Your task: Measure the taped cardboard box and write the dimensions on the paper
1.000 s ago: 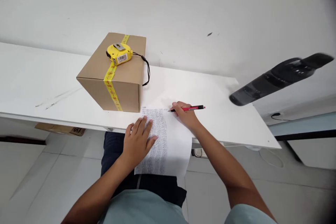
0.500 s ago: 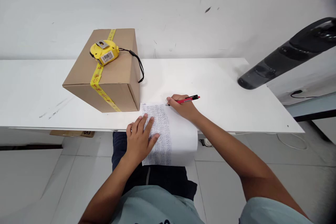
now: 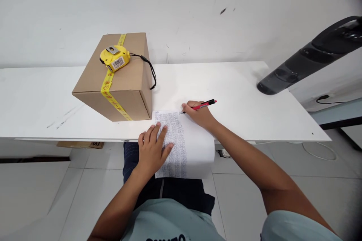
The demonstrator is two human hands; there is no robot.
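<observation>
The right hand [image 3: 198,113] has its fingers clamped on a pen [image 3: 204,104]; the left hand [image 3: 152,150], fingers apart, lies on paper [image 3: 199,152].

A white rectangular paper sheet [image 3: 199,150] droops over the white table's [image 3: 240,113] front edge, small dense writing filling its left half. I see a slim red-and-black pen [image 3: 204,105] slanting, tip down, at the sheet's top.

Box [image 3: 126,83] crowds left hand [image 3: 152,150]; tabletop [image 3: 236,90] open between right hand [image 3: 200,116] and bottle [image 3: 308,58].
</observation>
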